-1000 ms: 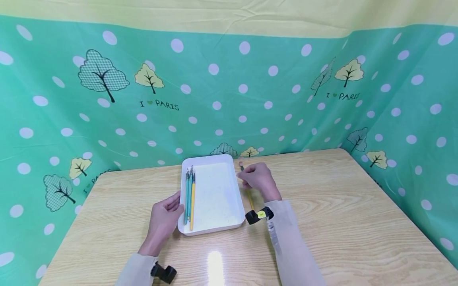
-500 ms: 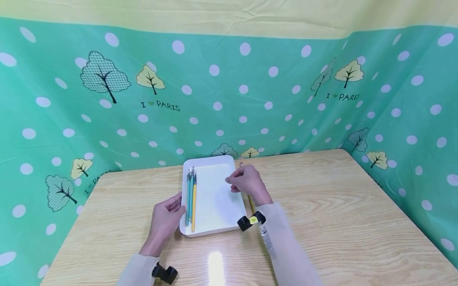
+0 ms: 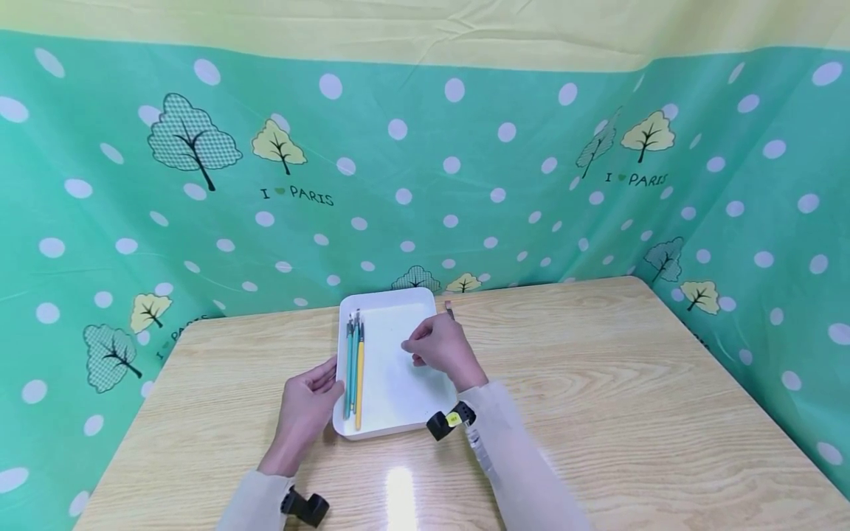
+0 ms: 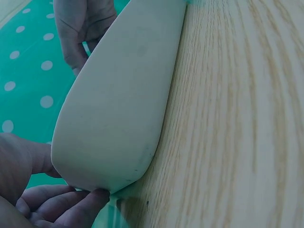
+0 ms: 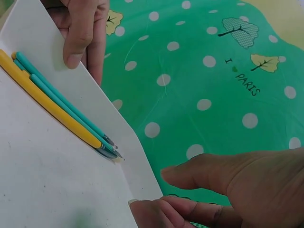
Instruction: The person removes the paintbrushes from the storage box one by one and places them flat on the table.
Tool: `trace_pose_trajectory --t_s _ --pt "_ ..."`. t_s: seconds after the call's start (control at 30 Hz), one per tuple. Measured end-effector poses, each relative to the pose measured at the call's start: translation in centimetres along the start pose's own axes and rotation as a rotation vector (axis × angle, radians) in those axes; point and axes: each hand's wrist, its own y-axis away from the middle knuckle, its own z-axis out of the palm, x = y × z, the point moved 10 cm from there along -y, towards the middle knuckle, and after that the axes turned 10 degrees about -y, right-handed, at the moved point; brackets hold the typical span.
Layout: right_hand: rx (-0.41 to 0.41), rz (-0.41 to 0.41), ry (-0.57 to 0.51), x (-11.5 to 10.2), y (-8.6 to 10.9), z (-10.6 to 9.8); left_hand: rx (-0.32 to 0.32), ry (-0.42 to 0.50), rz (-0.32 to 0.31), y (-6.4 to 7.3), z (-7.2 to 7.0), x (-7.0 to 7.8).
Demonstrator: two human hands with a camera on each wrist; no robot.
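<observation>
My left hand (image 3: 305,413) grips the left side of a white tray (image 3: 398,428), thumb over the rim and fingers outside. The left wrist view shows fingertips against the tray's outer wall (image 4: 118,109). Along the tray's inner left side lie teal paintbrushes (image 3: 348,376) and a yellow paintbrush (image 3: 359,391), bristles toward the back. My right hand (image 3: 441,348) hovers over the tray's right half. In the right wrist view its thumb and index finger stand apart with nothing between them. Another paintbrush (image 3: 449,309) lies right of the tray, mostly hidden by my right hand and arm.
The tray stands on a wood-grain table (image 3: 631,383) near its back edge. Behind the table hangs a green dotted cloth (image 3: 372,169) printed with trees. A bright light reflection shows on the tabletop in front of the tray.
My right hand has moved left, from above the paintbrush beside the tray to over the tray. That paintbrush has stayed on the table. The left hand keeps its grip on the tray.
</observation>
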Motion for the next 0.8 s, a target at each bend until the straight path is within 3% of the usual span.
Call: trace_pose_trajectory --t_s 0.2,0.8 --pt "-0.017 -0.04 0.052 -0.6 0.5 1.3 0.004 0.005 0.006 0.1 -0.1 0.2" --pt "-0.08 -0.029 0.1 -0.9 1.6 5.0 -0.007 0.002 0.004 0.1 0.0 0.2"
